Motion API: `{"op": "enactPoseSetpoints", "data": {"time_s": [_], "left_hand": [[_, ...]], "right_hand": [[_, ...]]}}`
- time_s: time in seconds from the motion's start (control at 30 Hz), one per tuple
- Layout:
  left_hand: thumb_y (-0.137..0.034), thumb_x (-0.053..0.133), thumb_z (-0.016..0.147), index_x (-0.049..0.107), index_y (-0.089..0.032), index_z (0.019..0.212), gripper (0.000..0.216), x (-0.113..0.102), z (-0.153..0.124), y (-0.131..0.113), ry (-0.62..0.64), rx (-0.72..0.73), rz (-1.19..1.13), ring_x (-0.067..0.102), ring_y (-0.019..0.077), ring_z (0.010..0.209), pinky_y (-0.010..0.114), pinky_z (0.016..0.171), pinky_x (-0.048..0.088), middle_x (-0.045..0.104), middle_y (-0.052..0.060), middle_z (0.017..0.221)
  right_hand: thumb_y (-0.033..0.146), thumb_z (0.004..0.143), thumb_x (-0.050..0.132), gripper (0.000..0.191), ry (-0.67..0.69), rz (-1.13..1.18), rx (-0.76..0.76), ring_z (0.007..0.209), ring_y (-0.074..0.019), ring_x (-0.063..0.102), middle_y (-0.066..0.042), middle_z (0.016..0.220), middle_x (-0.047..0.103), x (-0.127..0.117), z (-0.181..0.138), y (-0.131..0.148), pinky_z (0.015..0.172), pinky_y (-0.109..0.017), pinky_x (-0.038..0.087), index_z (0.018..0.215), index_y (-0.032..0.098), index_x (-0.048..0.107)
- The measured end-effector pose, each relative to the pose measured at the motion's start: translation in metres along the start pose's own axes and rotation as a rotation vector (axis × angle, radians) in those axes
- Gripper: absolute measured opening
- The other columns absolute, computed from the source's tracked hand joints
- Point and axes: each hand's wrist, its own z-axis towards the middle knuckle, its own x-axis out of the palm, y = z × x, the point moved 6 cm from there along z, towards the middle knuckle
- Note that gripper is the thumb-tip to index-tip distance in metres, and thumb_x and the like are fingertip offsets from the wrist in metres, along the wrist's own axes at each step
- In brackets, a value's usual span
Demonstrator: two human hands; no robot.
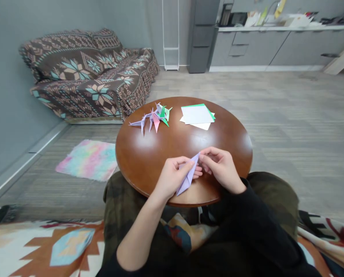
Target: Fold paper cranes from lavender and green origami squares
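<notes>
One sofa point(94, 82), draped in woven-look brown cloth with pale geometric motifs, fills the upper left of the frame; one glossy, round brown wooden table point(149, 165) stands at centre. One fluffy pastel rug point(87, 159) lies at left. Above centre, at least five pointed folded-paper figures point(155, 120) overlap beside a stack of flat sheets point(197, 114), three showing. Two bare hands meet below centre: the left hand point(174, 173) grasps one creased, slender lavender paper point(186, 182), while the right hand point(222, 168) pinches its upper tip.
</notes>
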Motion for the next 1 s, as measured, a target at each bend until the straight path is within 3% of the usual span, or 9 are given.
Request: {"op": "enactPoseSetpoints", "data": {"time_s": [0.2,0.5,0.67,0.87,1.0], "left_hand": [[-0.046,0.08,0.079,0.075,-0.01,0.093,0.039,0.004,0.001,-0.002,-0.012,0.006,-0.021,0.077,0.0222,0.073,0.03,0.07,0.063,0.079,0.012,0.083],[-0.041,0.084,0.076,0.076,-0.01,0.087,0.034,0.004,0.002,-0.001,-0.025,0.051,-0.018,0.078,0.0224,0.073,0.031,0.075,0.064,0.079,0.011,0.077],[-0.042,0.086,0.073,0.077,-0.011,0.082,0.034,0.001,0.001,-0.002,-0.063,0.072,0.004,0.078,0.0235,0.071,0.034,0.077,0.065,0.079,0.01,0.074],[-0.046,0.085,0.073,0.076,-0.012,0.082,0.037,0.002,0.0,-0.004,-0.059,0.102,0.042,0.078,0.0255,0.072,0.039,0.08,0.066,0.079,0.01,0.074],[-0.047,0.084,0.074,0.076,-0.011,0.084,0.038,0.003,-0.001,-0.004,-0.06,0.101,0.05,0.078,0.025,0.072,0.039,0.08,0.065,0.079,0.01,0.075]], "right_hand": [[0.033,0.082,0.074,0.017,0.004,-0.031,-0.015,0.042,-0.0084,0.047,0.005,0.05,0.055,0.005,-0.003,0.006,0.04,-0.02,0.036,0.079,0.017,0.068],[0.026,0.078,0.071,0.011,-0.018,-0.055,-0.028,0.043,-0.0095,0.051,0.003,0.053,0.062,0.009,-0.003,0.01,0.042,-0.021,0.04,0.074,0.017,0.066],[0.03,0.085,0.068,0.017,-0.015,-0.033,-0.016,0.041,-0.0093,0.048,0.005,0.048,0.055,0.011,-0.003,0.006,0.042,-0.022,0.039,0.074,0.017,0.066],[0.039,0.086,0.074,0.023,0.07,-0.042,-0.024,0.044,-0.0094,0.051,0.001,0.059,0.066,0.012,-0.005,0.008,0.041,-0.021,0.038,0.082,0.017,0.068],[0.039,0.09,0.069,0.026,0.049,-0.065,-0.062,0.043,-0.009,0.049,0.004,0.052,0.058,0.009,-0.003,0.009,0.043,-0.022,0.039,0.078,0.017,0.067]]}}
